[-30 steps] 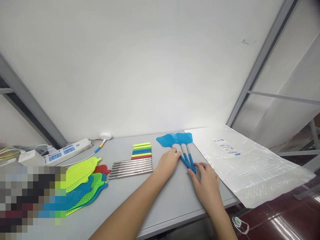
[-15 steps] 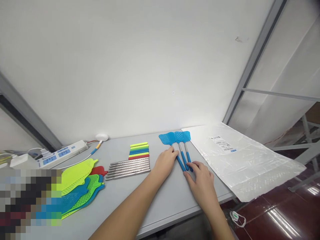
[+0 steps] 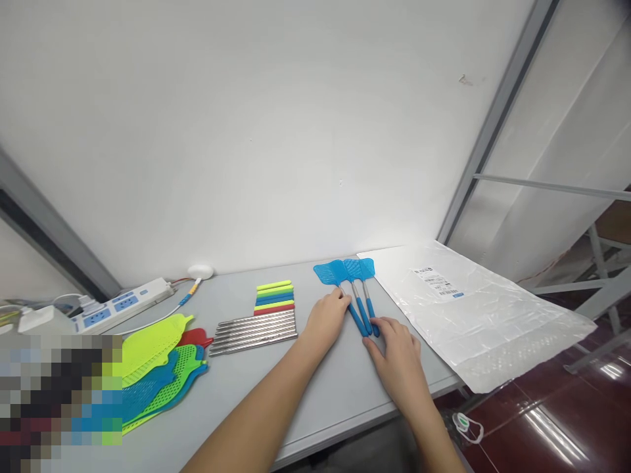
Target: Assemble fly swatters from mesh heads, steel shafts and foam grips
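Note:
Three blue fly swatters (image 3: 351,273) lie side by side on the grey table (image 3: 325,394), heads toward the wall and handles fanned toward me. My left hand (image 3: 325,318) rests on the leftmost swatter's shaft, fingers curled over it. My right hand (image 3: 397,351) lies flat on the table with its fingertips touching the ends of the blue handles (image 3: 367,318).
Several steel rods (image 3: 256,326) and coloured handle sleeves (image 3: 274,297) lie left of the swatters. A pile of loose green, blue and red swatter heads (image 3: 160,364) lies further left. A power strip (image 3: 125,302) sits by the wall. Clear plastic bags (image 3: 468,309) overhang the table's right edge.
Both hands stay on the swatters; the handles have been drawn slightly closer together. The view has shifted a little.

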